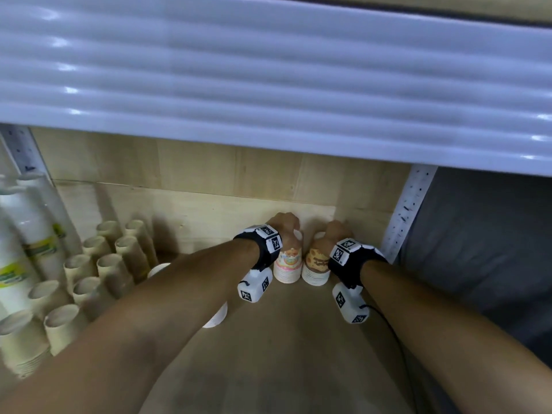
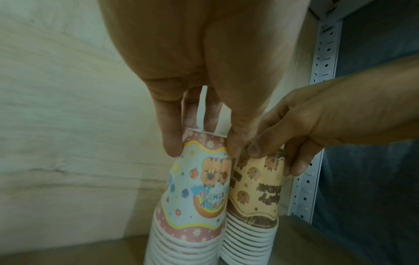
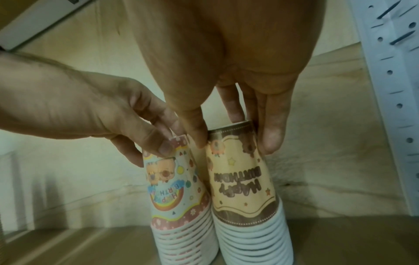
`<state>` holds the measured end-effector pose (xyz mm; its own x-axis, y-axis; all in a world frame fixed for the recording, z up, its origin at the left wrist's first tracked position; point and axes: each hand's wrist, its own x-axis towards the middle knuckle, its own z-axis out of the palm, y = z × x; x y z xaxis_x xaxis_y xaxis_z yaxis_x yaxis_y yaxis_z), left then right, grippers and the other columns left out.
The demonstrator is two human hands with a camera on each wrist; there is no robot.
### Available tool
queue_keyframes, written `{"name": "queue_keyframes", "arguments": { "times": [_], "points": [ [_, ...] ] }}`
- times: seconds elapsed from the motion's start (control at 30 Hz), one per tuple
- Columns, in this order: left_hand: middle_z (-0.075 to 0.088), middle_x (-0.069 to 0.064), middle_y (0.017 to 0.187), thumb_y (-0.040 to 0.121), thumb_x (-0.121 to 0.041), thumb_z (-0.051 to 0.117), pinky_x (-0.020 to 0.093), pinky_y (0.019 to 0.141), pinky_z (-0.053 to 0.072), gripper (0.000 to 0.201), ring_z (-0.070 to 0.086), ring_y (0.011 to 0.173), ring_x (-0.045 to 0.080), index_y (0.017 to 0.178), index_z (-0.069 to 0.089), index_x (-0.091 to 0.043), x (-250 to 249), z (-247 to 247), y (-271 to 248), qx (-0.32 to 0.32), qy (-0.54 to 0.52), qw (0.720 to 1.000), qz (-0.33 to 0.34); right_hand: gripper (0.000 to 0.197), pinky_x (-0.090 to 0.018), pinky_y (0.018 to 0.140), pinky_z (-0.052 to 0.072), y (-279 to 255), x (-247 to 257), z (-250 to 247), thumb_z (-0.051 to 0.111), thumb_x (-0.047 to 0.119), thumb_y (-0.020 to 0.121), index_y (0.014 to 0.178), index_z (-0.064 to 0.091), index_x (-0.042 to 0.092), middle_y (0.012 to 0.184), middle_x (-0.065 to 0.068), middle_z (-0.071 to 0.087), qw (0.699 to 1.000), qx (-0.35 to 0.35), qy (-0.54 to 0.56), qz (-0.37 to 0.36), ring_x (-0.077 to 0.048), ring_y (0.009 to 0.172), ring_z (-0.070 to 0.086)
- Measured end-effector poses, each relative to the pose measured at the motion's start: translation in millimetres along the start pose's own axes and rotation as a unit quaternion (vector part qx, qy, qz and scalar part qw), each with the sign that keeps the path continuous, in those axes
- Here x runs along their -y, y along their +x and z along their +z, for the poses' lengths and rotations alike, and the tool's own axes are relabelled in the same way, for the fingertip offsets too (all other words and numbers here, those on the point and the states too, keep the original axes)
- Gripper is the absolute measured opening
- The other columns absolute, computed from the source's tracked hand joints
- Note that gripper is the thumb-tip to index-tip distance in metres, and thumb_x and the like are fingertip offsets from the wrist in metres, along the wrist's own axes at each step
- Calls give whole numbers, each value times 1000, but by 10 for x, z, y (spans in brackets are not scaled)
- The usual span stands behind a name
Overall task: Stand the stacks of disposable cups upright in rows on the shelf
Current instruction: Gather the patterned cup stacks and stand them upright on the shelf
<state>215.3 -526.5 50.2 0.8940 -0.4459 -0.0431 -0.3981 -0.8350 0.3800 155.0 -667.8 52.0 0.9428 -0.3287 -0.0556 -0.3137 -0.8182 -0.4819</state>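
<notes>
Two stacks of birthday-print paper cups stand mouth-down, side by side and touching, at the back right of the wooden shelf (image 1: 268, 339). The pink-and-blue stack (image 1: 287, 265) (image 2: 195, 188) (image 3: 174, 182) is on the left. My left hand (image 1: 285, 224) (image 2: 202, 150) grips its top cup from above, thumb and fingers around the base rim. The yellow-and-brown stack (image 1: 316, 268) (image 2: 256, 188) (image 3: 242, 179) is on the right, and my right hand (image 1: 339, 231) (image 3: 234, 142) grips its top the same way. Both stacks rest on the shelf board.
Several kraft-brown cup stacks (image 1: 101, 264) stand in rows at the left, with wrapped white cup sleeves (image 1: 27, 234) beyond them. A white cup stack (image 1: 216, 316) sits under my left forearm. A perforated metal post (image 1: 409, 210) stands just right of the stacks; a ribbed white shelf (image 1: 268, 85) hangs overhead.
</notes>
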Motion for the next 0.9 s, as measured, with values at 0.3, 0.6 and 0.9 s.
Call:
{"name": "queue_keyframes", "arguments": {
  "times": [0.3, 0.6, 0.9],
  "points": [
    [60, 10, 117, 79, -31, 70, 28, 72, 45, 30, 60, 103, 30, 102, 59, -14, 51, 24, 1, -25, -31, 999, 1, 40, -33, 92, 47, -105, -73, 56, 66, 40, 80, 107, 58, 11, 129, -12, 53, 998, -46, 43, -9, -31, 116, 55],
    [41, 8, 144, 80, -30, 77, 33, 98, 42, 71, 45, 129, 29, 141, 43, -17, 9, -180, -278, -18, -26, 999, 23, 58, -35, 86, 44, -236, 26, -81, 66, 39, 79, 126, 47, 13, 127, -14, 49, 998, -59, -10, -10, -35, 114, 53],
    [47, 3, 136, 83, -29, 76, 28, 84, 43, 57, 53, 117, 26, 133, 52, -20, 216, -1011, -843, -34, 45, 998, -3, 67, -34, 93, 44, -489, 540, -105, 72, 43, 74, 130, 47, 15, 133, -7, 49, 997, -18, -26, -75, -29, 120, 50]
  ]
}}
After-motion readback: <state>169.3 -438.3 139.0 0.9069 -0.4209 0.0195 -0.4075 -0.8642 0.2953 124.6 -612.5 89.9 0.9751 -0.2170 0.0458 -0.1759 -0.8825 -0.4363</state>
